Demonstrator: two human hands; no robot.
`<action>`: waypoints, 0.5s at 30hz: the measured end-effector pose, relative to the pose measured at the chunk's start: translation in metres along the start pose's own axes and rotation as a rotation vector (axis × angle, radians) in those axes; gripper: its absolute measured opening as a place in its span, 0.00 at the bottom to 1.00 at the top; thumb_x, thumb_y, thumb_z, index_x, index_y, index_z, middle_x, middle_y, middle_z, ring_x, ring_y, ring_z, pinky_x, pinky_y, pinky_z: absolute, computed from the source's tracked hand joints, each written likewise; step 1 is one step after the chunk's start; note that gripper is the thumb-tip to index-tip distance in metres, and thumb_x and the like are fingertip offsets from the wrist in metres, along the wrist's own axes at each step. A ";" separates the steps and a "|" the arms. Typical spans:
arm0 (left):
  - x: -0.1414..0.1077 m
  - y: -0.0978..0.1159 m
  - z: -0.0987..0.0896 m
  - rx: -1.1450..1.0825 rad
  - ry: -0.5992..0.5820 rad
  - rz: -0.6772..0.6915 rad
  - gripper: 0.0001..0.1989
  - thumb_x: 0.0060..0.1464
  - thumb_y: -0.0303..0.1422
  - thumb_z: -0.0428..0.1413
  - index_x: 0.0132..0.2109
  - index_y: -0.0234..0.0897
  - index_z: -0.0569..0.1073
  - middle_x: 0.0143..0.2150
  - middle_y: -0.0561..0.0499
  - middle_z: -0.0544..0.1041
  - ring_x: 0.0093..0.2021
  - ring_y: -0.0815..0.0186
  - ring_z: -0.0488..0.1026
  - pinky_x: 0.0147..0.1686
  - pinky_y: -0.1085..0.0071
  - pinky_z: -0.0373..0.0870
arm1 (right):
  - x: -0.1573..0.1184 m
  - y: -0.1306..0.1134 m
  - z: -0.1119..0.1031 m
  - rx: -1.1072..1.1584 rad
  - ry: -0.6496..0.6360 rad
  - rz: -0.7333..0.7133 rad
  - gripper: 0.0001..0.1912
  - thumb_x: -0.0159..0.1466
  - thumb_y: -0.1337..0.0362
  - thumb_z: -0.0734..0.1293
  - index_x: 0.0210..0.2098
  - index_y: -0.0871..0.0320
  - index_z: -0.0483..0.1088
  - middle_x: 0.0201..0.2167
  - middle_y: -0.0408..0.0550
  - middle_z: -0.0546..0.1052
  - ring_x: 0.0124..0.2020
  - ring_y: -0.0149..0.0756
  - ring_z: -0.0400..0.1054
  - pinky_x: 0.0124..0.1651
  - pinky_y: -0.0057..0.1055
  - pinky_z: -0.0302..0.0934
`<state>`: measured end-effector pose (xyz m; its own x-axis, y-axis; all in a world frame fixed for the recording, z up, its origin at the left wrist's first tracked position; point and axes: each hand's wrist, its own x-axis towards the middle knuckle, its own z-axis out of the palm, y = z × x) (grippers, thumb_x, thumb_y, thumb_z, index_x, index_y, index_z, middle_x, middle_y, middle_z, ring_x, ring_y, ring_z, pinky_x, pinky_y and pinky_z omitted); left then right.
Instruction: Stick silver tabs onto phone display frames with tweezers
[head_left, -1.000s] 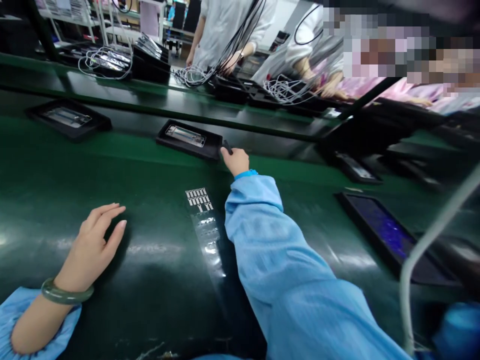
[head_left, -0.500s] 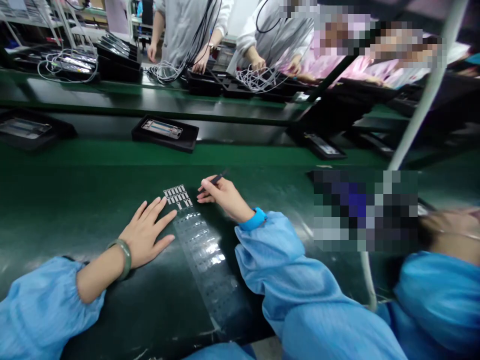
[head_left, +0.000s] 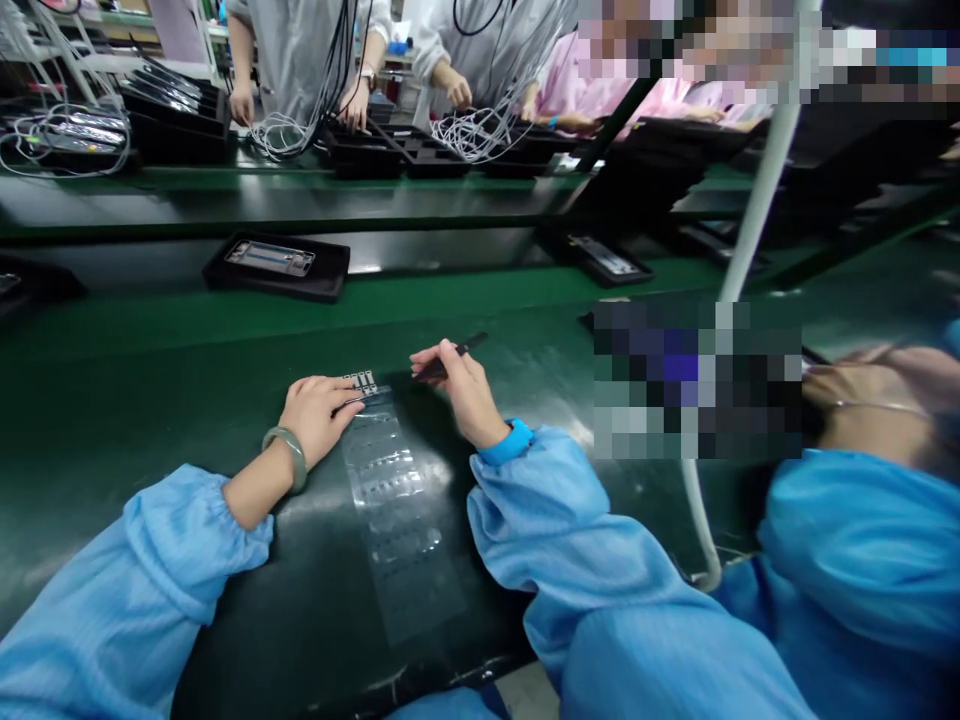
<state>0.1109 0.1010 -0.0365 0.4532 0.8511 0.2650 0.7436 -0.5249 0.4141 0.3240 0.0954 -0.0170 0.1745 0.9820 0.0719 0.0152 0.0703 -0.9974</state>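
A clear plastic strip lies on the dark green work surface, running down towards me. Small grey-white stickers in rows sit at its far end, partly covered by my fingers. My left hand, with a green bangle at the wrist, is at that end, its thumb and fingers closed on the strip's edge. Just to the right, above the surface, my right hand holds black tweezers. The tweezers' tips are hard to make out against the dark surface.
Black trays with phone frames sit along the green line beyond. A pale post and a co-worker's blue sleeve are at my right. Across the line, people handle white cables and black trays.
My left hand has gone from lying flat with spread fingers to closing on the strip. The strip has shifted right relative to the table and turned slightly. The camera view has swung right.
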 end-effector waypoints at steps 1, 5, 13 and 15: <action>-0.001 -0.001 -0.001 -0.018 0.009 0.000 0.10 0.57 0.38 0.51 0.40 0.46 0.77 0.46 0.53 0.77 0.48 0.62 0.70 0.51 0.58 0.61 | -0.001 0.000 0.001 0.019 -0.003 -0.004 0.24 0.60 0.44 0.58 0.29 0.59 0.70 0.31 0.46 0.73 0.30 0.28 0.69 0.32 0.26 0.68; -0.004 -0.005 -0.003 -0.074 0.050 0.014 0.10 0.57 0.37 0.51 0.39 0.45 0.77 0.40 0.53 0.79 0.44 0.63 0.72 0.47 0.60 0.64 | -0.008 -0.005 0.011 0.100 -0.030 0.006 0.23 0.59 0.43 0.59 0.31 0.58 0.68 0.27 0.43 0.72 0.23 0.28 0.69 0.26 0.28 0.70; -0.007 0.000 -0.006 -0.068 0.114 0.045 0.09 0.57 0.34 0.51 0.33 0.40 0.75 0.31 0.52 0.76 0.35 0.64 0.71 0.40 0.63 0.65 | -0.026 -0.019 0.036 0.217 -0.008 0.089 0.17 0.52 0.53 0.71 0.32 0.58 0.66 0.25 0.41 0.75 0.22 0.30 0.72 0.24 0.26 0.71; -0.008 0.002 -0.008 -0.046 0.119 0.065 0.09 0.57 0.33 0.51 0.33 0.39 0.74 0.30 0.52 0.75 0.35 0.64 0.70 0.40 0.63 0.63 | -0.028 -0.019 0.043 0.215 -0.004 0.115 0.17 0.52 0.53 0.71 0.31 0.58 0.66 0.23 0.41 0.74 0.19 0.29 0.71 0.22 0.24 0.69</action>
<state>0.1046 0.0930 -0.0309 0.4365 0.8095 0.3926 0.6900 -0.5812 0.4313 0.2767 0.0740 0.0002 0.1593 0.9863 -0.0421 -0.2141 -0.0071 -0.9768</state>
